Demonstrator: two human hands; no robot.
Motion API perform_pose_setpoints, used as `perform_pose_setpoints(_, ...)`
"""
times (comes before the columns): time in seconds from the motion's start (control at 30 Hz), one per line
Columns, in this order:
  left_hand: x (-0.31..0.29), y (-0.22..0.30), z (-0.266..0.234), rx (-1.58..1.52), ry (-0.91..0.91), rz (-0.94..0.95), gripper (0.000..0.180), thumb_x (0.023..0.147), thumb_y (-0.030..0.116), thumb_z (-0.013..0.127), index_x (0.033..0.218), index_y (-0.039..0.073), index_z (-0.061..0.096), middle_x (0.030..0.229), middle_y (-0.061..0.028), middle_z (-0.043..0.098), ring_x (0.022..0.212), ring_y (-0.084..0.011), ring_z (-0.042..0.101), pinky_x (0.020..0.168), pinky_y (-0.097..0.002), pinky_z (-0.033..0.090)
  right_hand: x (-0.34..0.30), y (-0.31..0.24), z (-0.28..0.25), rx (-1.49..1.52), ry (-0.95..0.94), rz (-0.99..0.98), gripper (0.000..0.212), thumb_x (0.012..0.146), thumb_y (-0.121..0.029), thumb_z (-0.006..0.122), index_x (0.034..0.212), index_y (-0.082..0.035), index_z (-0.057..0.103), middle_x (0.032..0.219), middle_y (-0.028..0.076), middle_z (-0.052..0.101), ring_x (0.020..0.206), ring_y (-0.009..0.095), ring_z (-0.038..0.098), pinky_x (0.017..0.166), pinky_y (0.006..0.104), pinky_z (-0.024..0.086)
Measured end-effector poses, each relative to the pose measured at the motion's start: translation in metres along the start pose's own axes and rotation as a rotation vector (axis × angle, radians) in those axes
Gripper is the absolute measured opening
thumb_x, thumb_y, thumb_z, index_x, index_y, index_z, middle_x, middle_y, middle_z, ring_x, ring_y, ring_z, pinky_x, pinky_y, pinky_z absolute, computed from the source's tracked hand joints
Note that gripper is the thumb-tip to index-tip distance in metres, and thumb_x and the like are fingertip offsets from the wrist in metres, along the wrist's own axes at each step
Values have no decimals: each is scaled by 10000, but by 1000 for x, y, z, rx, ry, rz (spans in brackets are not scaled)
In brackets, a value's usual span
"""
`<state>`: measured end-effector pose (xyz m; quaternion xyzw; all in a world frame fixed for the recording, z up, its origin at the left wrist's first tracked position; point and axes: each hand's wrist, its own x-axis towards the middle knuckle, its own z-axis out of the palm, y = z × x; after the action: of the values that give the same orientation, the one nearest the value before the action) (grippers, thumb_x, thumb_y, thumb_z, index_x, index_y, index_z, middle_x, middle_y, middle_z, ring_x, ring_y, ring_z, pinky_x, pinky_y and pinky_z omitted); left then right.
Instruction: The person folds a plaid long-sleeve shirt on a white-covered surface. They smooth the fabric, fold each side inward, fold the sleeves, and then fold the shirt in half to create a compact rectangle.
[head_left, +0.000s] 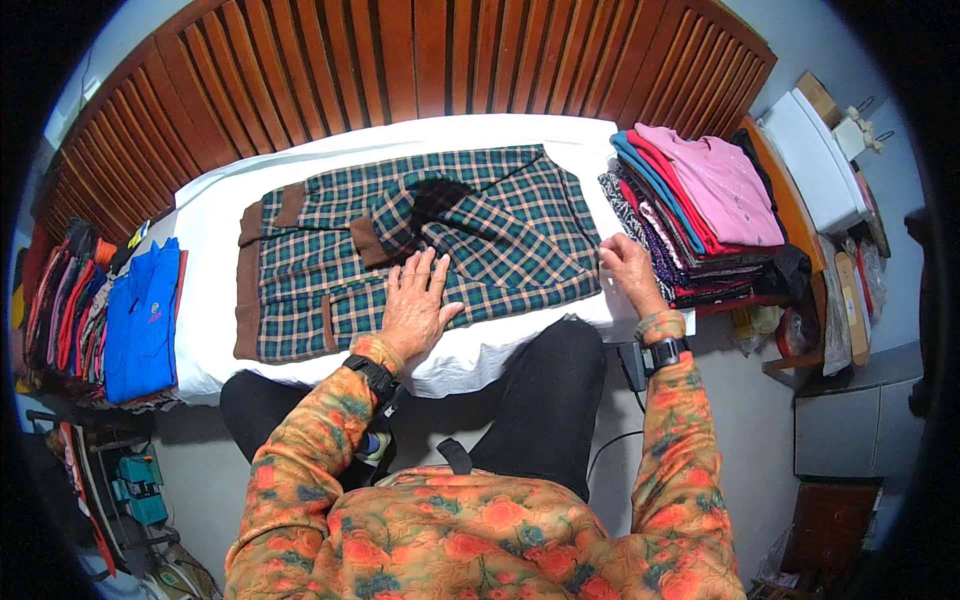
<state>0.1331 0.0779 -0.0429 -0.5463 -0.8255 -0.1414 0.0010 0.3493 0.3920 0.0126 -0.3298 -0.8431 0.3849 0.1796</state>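
Note:
A green plaid jacket [290,260] with brown ribbed cuffs and hem lies folded on a white cloth [205,300]. One sleeve [510,240] is laid across its middle, with the brown cuff bent back toward the left. My left hand [415,300] rests flat on the jacket just below that cuff, fingers stretched out. At the jacket's right edge my right hand [630,272] has its fingers curled together in a pinch. Whether any fabric is between those fingertips is hidden.
Folded clothes [710,190], pink on top, are stacked at the right. More clothes, with a blue garment [145,320], lie at the left. A slatted wooden headboard [400,60] rises behind the cloth. A dark cable [610,440] trails by my right leg.

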Motion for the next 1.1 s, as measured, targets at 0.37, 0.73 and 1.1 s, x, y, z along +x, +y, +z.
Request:
perform_pose_setpoints(0.37,0,0,0,1,-14,-4,765,996,490,534,1577,79,256,1599,-220,247,1480,-409,231,1180,-604,173,-25,-18,25,-479,-159,-31,282,923,-310,653,1031,-50,646,930,175,704,883,372,687,792,458,533)
perform_pose_setpoints(0.73,-2,1,0,-22,32,4,760,983,458,577,1567,77,273,1586,-224,263,1465,-412,256,1173,-606,189,-14,5,30,-461,-77,-125,277,905,-323,712,862,-61,634,751,125,687,744,334,685,670,442,523)
perform_pose_setpoints(1.1,-2,1,2,-14,9,-20,764,975,443,596,1570,80,281,1603,-215,251,1486,-403,232,1190,-587,163,-38,-19,-2,27,-144,-105,139,910,-126,676,977,-12,635,805,36,654,767,113,623,724,295,527)
